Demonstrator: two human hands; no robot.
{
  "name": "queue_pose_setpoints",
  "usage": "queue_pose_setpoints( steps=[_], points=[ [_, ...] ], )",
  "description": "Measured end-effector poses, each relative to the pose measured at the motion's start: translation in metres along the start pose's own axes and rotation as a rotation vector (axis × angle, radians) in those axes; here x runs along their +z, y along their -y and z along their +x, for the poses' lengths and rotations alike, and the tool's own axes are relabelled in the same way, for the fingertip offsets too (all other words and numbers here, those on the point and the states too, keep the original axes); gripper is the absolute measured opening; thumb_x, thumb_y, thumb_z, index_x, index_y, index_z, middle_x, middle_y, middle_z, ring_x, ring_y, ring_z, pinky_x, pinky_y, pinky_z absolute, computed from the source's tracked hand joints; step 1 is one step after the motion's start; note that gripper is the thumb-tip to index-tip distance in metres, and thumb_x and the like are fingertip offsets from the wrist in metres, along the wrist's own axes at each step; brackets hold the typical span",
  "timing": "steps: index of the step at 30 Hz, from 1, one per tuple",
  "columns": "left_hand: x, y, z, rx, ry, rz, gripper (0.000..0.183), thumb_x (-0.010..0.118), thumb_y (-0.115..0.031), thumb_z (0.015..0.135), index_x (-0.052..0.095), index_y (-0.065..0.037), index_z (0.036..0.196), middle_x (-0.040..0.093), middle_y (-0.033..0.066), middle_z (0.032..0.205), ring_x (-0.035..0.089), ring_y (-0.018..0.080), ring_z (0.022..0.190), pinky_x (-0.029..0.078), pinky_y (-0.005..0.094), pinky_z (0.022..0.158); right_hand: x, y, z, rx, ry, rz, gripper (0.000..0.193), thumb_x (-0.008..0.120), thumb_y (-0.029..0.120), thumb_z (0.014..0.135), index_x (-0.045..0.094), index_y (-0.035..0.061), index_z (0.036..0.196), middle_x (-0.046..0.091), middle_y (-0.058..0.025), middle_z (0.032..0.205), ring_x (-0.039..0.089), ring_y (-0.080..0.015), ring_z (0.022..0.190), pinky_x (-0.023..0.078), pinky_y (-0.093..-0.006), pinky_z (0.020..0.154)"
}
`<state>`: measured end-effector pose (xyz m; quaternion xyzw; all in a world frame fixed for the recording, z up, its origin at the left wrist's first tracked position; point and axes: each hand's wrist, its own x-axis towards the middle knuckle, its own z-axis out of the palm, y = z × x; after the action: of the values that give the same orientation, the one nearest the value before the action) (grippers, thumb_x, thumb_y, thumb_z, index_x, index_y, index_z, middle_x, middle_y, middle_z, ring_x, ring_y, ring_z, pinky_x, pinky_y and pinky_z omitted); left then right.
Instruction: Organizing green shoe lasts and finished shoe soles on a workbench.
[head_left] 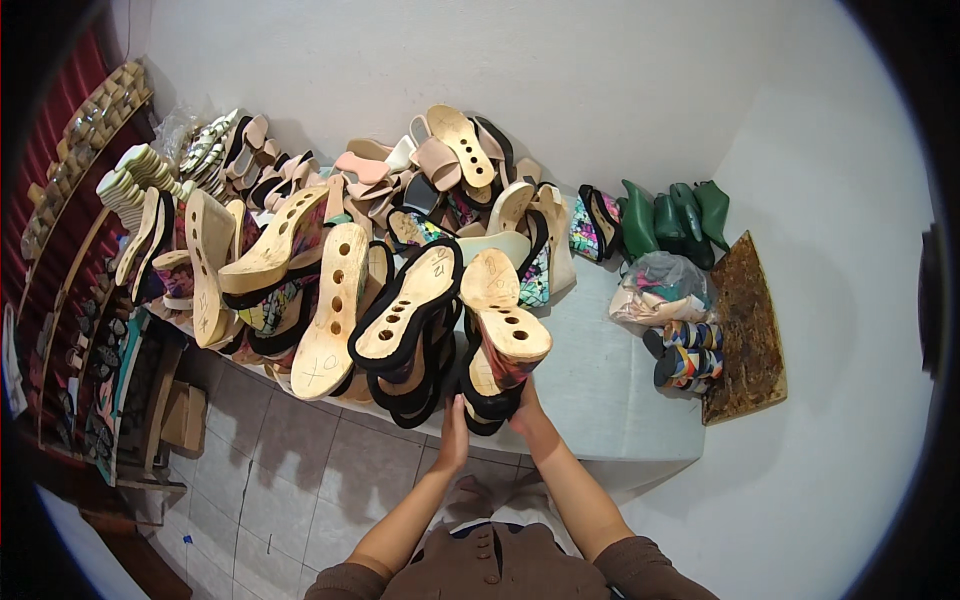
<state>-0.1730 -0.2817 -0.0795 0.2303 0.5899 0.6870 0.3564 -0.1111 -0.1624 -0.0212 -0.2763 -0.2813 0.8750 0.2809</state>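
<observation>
At the table's front edge my left hand point(454, 436) and my right hand point(530, 410) press from both sides against the lower end of a stack of wedge shoe soles point(512, 328). The top one has a bare wooden face with round holes, and its sides show colour; black-edged soles lie under it. My fingers are partly hidden by the stack. Just left of it stands another stack, topped by a black-rimmed wedge sole point(414, 300) with a row of holes. A pale wooden wedge sole point(330, 312) leans beside that one.
Many sandals and soles point(375, 170) are heaped along the wall. Green shoe lasts point(675, 222), a clear plastic bag point(660, 290), colourful wrapped wedges point(690, 355) and a worn brown board point(745, 335) occupy the right end. Shelves point(90, 170) with shoe parts stand at left.
</observation>
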Motion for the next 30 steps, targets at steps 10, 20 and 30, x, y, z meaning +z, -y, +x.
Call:
queue_pose_setpoints(
  steps=[10, 20, 30],
  points=[
    [0.032, -0.091, 0.011, -0.244, -0.140, 0.002, 0.075, 0.028, -0.056, 0.092, 0.029, 0.006, 0.135, 0.030, 0.0170, 0.141, 0.028, 0.0219, 0.130, 0.020, 0.0303, 0.106, -0.032, 0.024, 0.017, 0.108, -0.140, -0.160, 0.068, 0.033, 0.061, 0.087, 0.031, 0.0157, 0.138, 0.036, -0.0054, 0.139, 0.035, -0.0208, 0.126, 0.027, -0.0404, 0.104],
    [0.037, -0.125, 0.027, 0.011, 0.028, -0.280, 0.067, 0.035, -0.050, 0.092, 0.030, 0.000, 0.136, 0.037, 0.0119, 0.137, 0.035, 0.0197, 0.126, 0.026, 0.0324, 0.105, 0.072, 0.111, -0.043, -0.270, 0.202, -0.560, 0.077, 0.028, 0.065, 0.086, 0.013, 0.0177, 0.145, 0.004, -0.0109, 0.150, 0.010, -0.0262, 0.138, 0.012, -0.0429, 0.109],
    [0.024, -0.103, 0.040, -0.078, 0.177, -0.350, 0.066, 0.040, -0.044, 0.091, 0.027, 0.001, 0.137, 0.037, 0.0132, 0.136, 0.036, 0.0212, 0.126, 0.028, 0.0330, 0.104, 0.062, 0.115, -0.032, -0.090, 0.317, -0.314, 0.078, 0.029, 0.066, 0.086, 0.022, 0.0119, 0.143, 0.002, -0.0130, 0.150, 0.004, -0.0247, 0.138, 0.007, -0.0415, 0.109]
  ],
)
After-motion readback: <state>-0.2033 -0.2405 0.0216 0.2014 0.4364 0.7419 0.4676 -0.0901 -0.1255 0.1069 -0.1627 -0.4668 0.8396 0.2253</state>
